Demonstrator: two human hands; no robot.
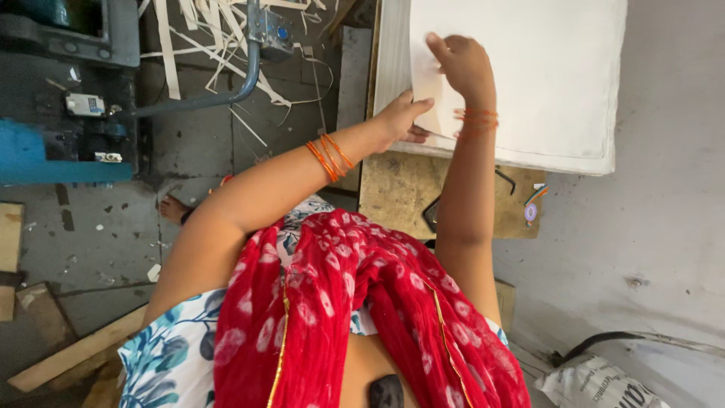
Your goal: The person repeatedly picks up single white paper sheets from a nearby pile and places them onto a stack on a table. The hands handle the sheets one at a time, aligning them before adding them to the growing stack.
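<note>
Head view: stack of white paper sheets (544, 83) lies on wooden desk (400, 189), top right. Left hand (404, 113) pinches stack's near corner, thumb over, fingers under. Right hand (461, 64) lies flat on top sheet, fingers pressed together. Judged: sheets light, floppy, crease-prone; whole stack heavy. Best hold at corner/edge.

Head view, looking down. Upper centre: left hand (402, 113) pinches the edge of a sheet (427, 87); right hand (462, 64) lies flat on the white paper stack (559, 75), upper right. Stack rests on a board (400, 189). Orange bangles (329, 157) on the left wrist. Red scarf (355, 317) lower centre. Paper strips (219, 38) and blue machine (45, 151), upper left.
</note>
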